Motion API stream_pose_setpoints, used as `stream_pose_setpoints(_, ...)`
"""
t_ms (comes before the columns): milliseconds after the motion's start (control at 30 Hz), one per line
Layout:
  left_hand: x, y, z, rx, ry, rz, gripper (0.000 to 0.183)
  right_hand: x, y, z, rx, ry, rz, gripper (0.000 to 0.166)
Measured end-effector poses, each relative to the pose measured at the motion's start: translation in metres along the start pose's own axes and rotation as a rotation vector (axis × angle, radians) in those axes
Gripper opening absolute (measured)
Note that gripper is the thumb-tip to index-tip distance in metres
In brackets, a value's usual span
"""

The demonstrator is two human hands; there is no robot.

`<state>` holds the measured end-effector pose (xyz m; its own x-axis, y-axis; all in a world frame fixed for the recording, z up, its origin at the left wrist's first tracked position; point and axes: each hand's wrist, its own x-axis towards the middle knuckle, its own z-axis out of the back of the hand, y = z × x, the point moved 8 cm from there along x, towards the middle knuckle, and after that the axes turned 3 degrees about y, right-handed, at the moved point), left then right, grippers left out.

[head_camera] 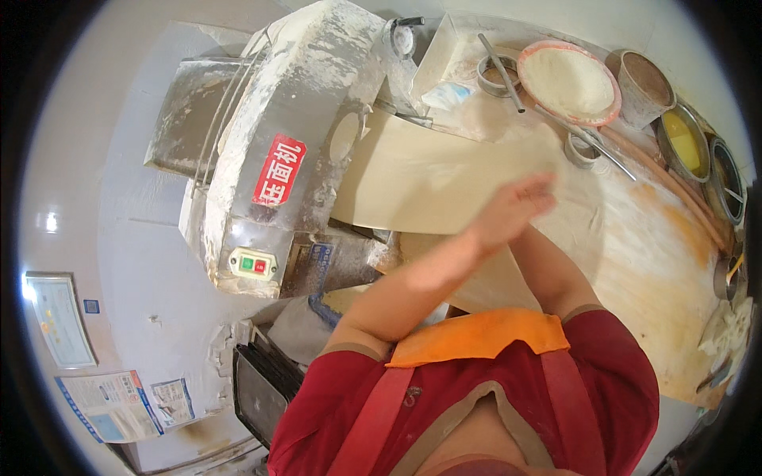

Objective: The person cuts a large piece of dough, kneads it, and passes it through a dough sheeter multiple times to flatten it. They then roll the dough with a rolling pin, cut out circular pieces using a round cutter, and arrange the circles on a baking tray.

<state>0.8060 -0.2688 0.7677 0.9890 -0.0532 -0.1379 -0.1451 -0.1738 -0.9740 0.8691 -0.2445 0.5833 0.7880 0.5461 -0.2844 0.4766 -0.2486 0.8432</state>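
A wide, pale dough sheet (pixel 417 172) extends from the dough-sheeting machine (pixel 303 119) onto the wooden worktable (pixel 637 285). My left hand (pixel 515 208) is over the sheet's right part, its forearm reaching across from the left; the hand is blurred, and whether it touches the dough cannot be told. My right forearm (pixel 547 268) comes up from the right and passes beneath my left hand, which hides most or all of my right hand. More dough lies below the hands, close to the orange cloth of the apron (pixel 482 336).
Along the table's back stand a pink-rimmed basin of flour (pixel 568 83), a bucket (pixel 646 89), a bowl of yellow contents (pixel 684 143), ring cutters (pixel 499 74) and metal rods (pixel 601 149). A long wooden rolling pin (pixel 673 184) lies at right. Dark trays (pixel 259 392) stand lower left.
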Motion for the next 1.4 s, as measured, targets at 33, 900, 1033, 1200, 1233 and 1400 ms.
stream_pose_setpoints(33,-0.009,-0.012,-0.026,-0.199,0.126,-0.086,0.044,0.006,-0.003,0.001,-0.045,-0.038,0.005,0.037)
stream_pose_setpoints(900,-0.115,0.177,0.401,-0.933,-1.211,-0.114,0.049,-0.109,0.131,0.288,-0.886,-0.655,-0.122,0.038)
stream_pose_setpoints(1033,-0.125,0.174,0.400,-0.863,-1.263,-0.137,0.048,-0.130,0.120,0.337,-1.111,-0.677,-0.186,0.038)
stream_pose_setpoints(1200,-0.148,0.196,0.366,-0.772,-1.361,-0.099,0.048,-0.142,0.098,0.370,-1.344,-0.616,-0.225,0.038)
stream_pose_setpoints(1233,-0.156,0.201,0.359,-0.750,-1.382,-0.093,0.048,-0.142,0.097,0.374,-1.371,-0.596,-0.226,0.038)
stream_pose_setpoints(1400,-0.125,0.205,0.347,-0.392,-1.340,0.021,0.048,-0.186,0.084,0.396,-1.465,-0.629,-0.239,0.039)
